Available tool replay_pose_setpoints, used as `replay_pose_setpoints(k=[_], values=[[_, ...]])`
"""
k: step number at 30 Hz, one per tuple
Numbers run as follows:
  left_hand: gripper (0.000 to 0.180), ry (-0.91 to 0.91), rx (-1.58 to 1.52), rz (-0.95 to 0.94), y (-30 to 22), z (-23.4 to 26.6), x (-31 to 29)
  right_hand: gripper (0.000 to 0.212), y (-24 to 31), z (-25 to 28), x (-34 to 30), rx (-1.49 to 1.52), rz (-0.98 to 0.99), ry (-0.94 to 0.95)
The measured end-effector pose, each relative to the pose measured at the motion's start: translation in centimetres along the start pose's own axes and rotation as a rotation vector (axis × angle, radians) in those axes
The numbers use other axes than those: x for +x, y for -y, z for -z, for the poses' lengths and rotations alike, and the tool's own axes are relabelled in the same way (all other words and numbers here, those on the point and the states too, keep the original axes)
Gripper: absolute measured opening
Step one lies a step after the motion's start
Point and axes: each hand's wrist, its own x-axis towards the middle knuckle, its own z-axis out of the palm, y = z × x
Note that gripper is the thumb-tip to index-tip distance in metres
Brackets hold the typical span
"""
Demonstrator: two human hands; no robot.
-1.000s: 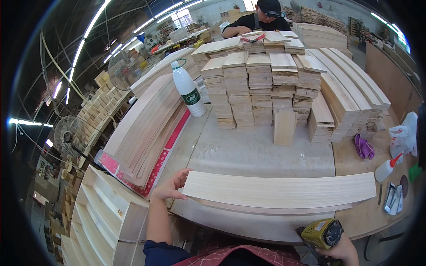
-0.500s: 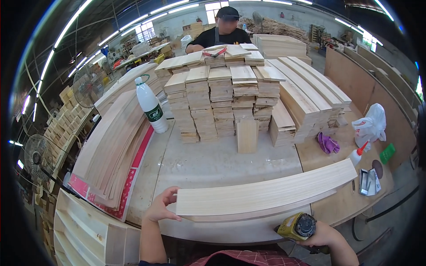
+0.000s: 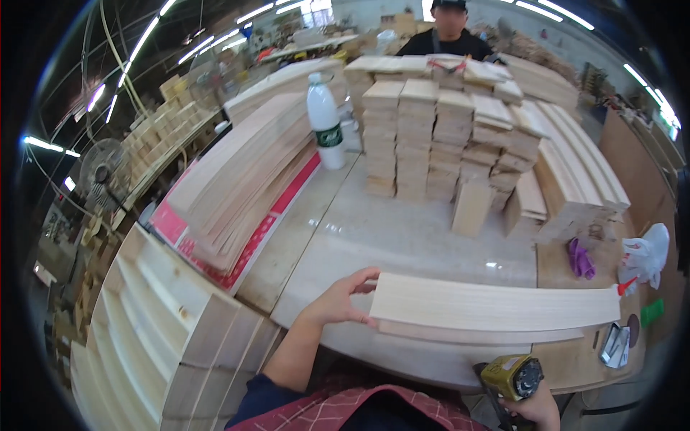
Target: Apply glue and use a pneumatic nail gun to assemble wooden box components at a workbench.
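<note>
My left hand [image 3: 341, 298] grips the left end of a long pale wooden board [image 3: 496, 302], thumb at the near corner and fingers round the far side. Beneath it shows the edge of a second wooden piece [image 3: 474, 335], set a little apart from the top board. At the near right, below the board, my right hand [image 3: 535, 406] is wrapped round the handle of a yellow-and-black power tool [image 3: 512, 376], which looks like a nail gun or drill. Its front end points left and touches nothing that I can see.
Stacks of short boards [image 3: 417, 136] fill the table's far side, longer boards [image 3: 575, 165] beside them. A white bottle [image 3: 325, 122] stands near thin wooden sheets [image 3: 244, 165]. Wooden frames [image 3: 154, 309] sit left. Purple cloth [image 3: 581, 258] and a plastic bag [image 3: 645, 255] lie right. A person [image 3: 449, 32] stands opposite.
The view has swung left, so the table and stacks appear farther right. My left hand keeps its hold on the board's end, and the power tool stays in my right hand.
</note>
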Motion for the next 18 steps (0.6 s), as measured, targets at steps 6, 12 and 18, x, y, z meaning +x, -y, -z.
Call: replay_pose_setpoints(k=[6,12,18], values=[[0.092,-0.008,0.121,0.037,-0.7,0.0,-0.2,0.046,0.6,0.6,0.0,-0.144,-0.145,0.069],[0.094,0.025,0.15,0.018,-0.7,0.2,0.1,0.055,0.3,0.5,0.5,-0.039,-0.112,-0.015],[0.094,0.027,0.086,0.045,-0.8,-0.7,0.7,0.043,0.4,1.4,0.3,-0.123,-0.052,0.055]])
